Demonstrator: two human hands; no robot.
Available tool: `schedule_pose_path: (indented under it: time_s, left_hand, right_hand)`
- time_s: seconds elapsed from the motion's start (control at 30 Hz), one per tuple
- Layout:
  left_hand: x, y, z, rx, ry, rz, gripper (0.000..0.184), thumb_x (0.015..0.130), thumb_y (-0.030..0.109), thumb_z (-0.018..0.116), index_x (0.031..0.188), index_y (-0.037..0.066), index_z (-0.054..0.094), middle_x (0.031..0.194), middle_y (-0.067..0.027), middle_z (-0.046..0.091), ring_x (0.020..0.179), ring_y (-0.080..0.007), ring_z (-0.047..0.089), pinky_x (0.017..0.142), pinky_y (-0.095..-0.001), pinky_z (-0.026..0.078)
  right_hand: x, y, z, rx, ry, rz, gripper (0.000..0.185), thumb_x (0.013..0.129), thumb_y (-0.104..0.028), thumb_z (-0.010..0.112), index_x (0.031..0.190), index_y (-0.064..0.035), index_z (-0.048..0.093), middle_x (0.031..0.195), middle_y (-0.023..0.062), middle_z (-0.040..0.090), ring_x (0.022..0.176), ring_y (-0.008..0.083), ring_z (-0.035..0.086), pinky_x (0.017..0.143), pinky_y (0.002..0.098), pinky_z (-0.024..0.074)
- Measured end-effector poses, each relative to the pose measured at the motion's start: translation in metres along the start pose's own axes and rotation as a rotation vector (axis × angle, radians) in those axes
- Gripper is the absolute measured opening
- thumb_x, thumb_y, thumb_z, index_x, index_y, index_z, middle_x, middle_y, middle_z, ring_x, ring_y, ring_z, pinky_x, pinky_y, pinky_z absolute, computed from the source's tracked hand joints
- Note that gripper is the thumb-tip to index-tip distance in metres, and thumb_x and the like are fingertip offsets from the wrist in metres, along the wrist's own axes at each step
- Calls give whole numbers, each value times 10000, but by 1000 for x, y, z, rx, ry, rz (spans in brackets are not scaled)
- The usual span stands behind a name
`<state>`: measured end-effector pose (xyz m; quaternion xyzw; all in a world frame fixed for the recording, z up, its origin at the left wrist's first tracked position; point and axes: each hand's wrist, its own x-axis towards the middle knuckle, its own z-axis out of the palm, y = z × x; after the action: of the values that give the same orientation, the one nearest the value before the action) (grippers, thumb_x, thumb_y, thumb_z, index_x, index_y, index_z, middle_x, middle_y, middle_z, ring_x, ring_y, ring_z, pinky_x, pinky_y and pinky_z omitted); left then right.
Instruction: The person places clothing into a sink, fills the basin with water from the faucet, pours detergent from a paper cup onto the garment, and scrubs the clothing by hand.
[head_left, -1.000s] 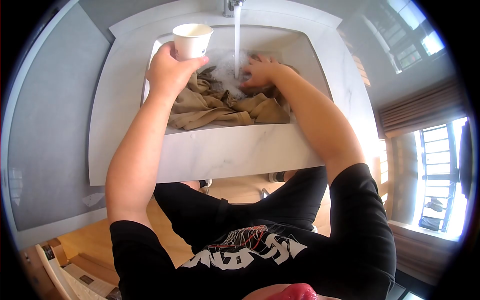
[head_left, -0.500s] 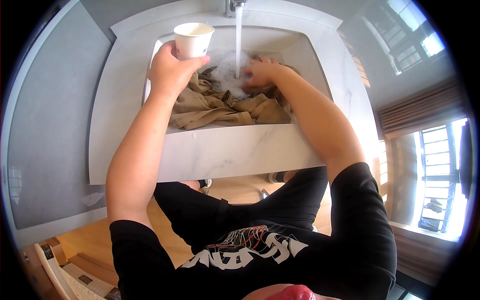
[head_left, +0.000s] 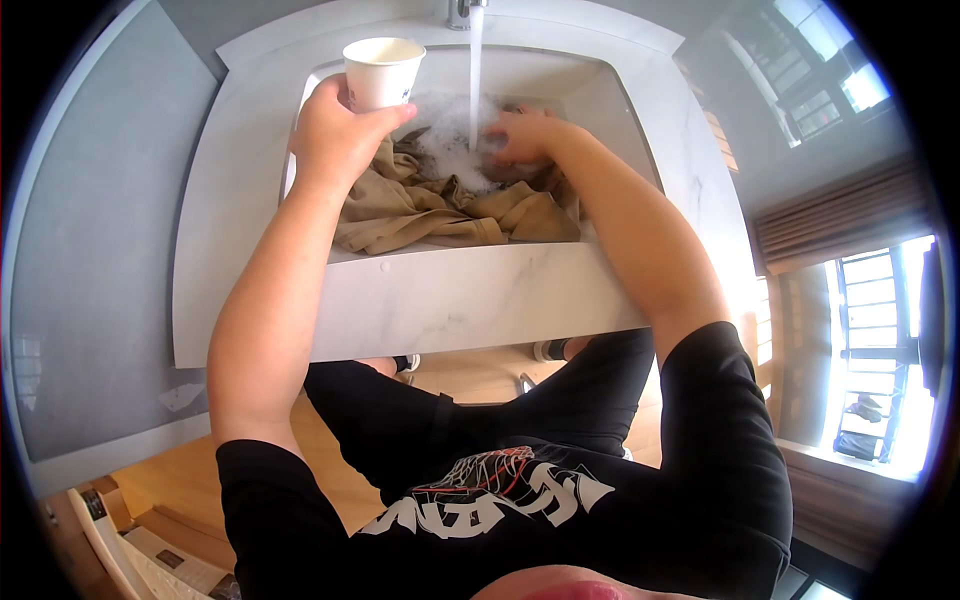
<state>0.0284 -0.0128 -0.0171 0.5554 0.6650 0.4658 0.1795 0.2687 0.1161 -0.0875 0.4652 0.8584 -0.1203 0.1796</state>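
My left hand [head_left: 335,130] is wrapped round a white paper cup [head_left: 383,75], held upright above the left side of the sink [head_left: 620,120]. A brown garment [head_left: 440,215] lies bunched and wet in the basin. White foam [head_left: 455,150] covers part of it where a water stream [head_left: 475,80] lands. Just right of the stream, my right hand [head_left: 523,137] is low in the basin over the cloth, its fingers bent but apart. Foam and cloth partly hide those fingertips. The inside bottom of the cup is out of sight.
A chrome faucet [head_left: 466,12] stands at the back of the sink and is running. The marble-patterned counter [head_left: 470,300] surrounds the basin, with a grey panel [head_left: 110,240] on the left. A window with bars [head_left: 870,340] is at the right.
My right hand has shifted slightly and its fingers are more bent. The foam around the stream has changed shape. My left hand still holds the cup over the sink.
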Motion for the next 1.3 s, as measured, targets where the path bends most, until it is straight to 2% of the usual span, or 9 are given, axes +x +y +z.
schedule_pose_path:
  time_s: [0.23,0.63,0.83,1.3]
  left_hand:
    - [0,1,0,2,-13,-8,686,637,384,843,1160,7,609,1109,-108,690,1028,-226,647,979,-355,435]
    - [1,-2,1,15,-20,4,700,639,390,838,1177,10,602,1124,-111,686,1048,-227,636,1015,-373,394]
    - [0,-1,0,22,-14,1,698,638,392,839,1173,9,605,1120,-111,687,1046,-227,637,1015,-377,390]
    - [1,2,-4,29,31,11,672,633,398,845,1147,26,622,1090,-94,699,1021,-221,654,946,-348,469]
  right_hand:
    - [4,3,3,2,24,4,725,785,-527,672,1440,-300,459,1561,86,323,1454,431,174,1131,667,127]
    - [4,2,2,-7,4,9,700,790,-562,663,1398,-259,494,1570,91,306,1455,424,183,1127,661,154]
    - [4,2,1,-6,-16,10,680,791,-536,659,1389,-252,504,1569,92,308,1453,420,191,1132,658,151]
    - [1,-2,0,0,-7,17,719,788,-561,656,1421,-271,480,1526,69,375,1447,400,215,1131,660,150]
